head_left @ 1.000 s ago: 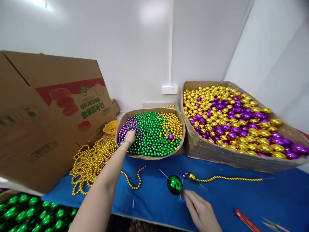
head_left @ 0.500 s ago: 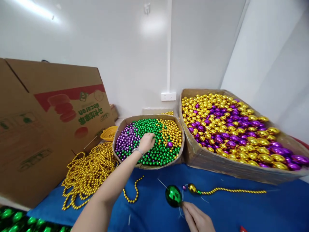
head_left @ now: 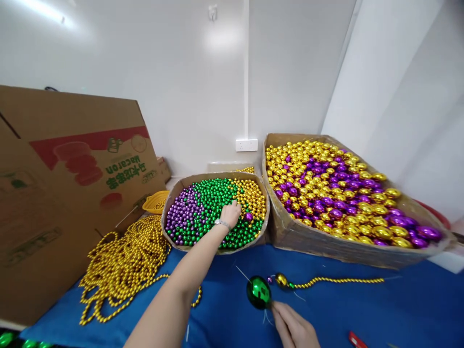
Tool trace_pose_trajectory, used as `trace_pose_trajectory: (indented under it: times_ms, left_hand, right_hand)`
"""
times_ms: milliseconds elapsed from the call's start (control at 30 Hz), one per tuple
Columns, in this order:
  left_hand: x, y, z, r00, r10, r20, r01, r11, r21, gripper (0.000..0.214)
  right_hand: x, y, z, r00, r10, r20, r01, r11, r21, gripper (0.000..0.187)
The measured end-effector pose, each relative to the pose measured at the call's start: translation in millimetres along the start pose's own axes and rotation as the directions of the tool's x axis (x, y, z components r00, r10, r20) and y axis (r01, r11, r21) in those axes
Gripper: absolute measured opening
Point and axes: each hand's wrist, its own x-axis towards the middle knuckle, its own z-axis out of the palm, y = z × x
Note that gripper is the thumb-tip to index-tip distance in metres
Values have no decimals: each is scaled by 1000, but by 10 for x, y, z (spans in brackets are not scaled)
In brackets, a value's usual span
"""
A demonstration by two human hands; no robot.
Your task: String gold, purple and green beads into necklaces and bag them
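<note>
My left hand (head_left: 231,213) is over the box of small beads (head_left: 268,205), fingers curled down where green beads (head_left: 213,191) border gold beads (head_left: 257,195). What its fingertips hold, if anything, I cannot make out. Purple beads (head_left: 183,210) fill the left of this box. Lower down, my right hand (head_left: 295,325) pinches a large shiny green bead (head_left: 258,292) at its near end. Thin pale string pokes out from both ends of the bead. Just behind it lie a small purple bead (head_left: 269,280) and a large gold bead (head_left: 281,280), joined to a gold bead strand (head_left: 337,280).
At right stands a big carton (head_left: 326,249) of large gold and purple beads. A heap of gold bead strands (head_left: 126,266) lies left, near a yellow basket (head_left: 155,202) and a tall cardboard box (head_left: 79,203). A red tool (head_left: 357,340) is on the blue cloth (head_left: 224,309).
My left hand has moved right across the small beads, from the green ones toward the gold. My right hand still holds the large green bead. The view has shifted slightly right.
</note>
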Motion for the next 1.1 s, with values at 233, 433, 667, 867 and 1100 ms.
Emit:
trace_pose_trajectory:
  times_ms: [233,433,667,867,1100]
  left_hand:
    - [-444,173,-224,992,-61,-106,12,912,-410,25]
    - [-1269,305,-259,983,-93,158,152,-67,-986,23]
    - [-1486,340,-226,975,-87,205,178,-248,-952,22]
    - [-1537,318,-159,981,-97,168,156,-117,-981,23]
    - [-1606,326,-212,998,-42,-52,-36,319,-947,19]
  right_hand:
    - [64,-30,-151,990,-70,-126,58,994,-94,23]
    - [102,-59,-164,975,-117,-188,85,981,-174,23]
    - [121,-121,-156,974,-136,-180,100,975,-196,24]
    - [96,-89,-157,976,-139,-169,102,972,-212,26]
    - [62,-91,-172,983,-111,-147,78,974,-213,27]
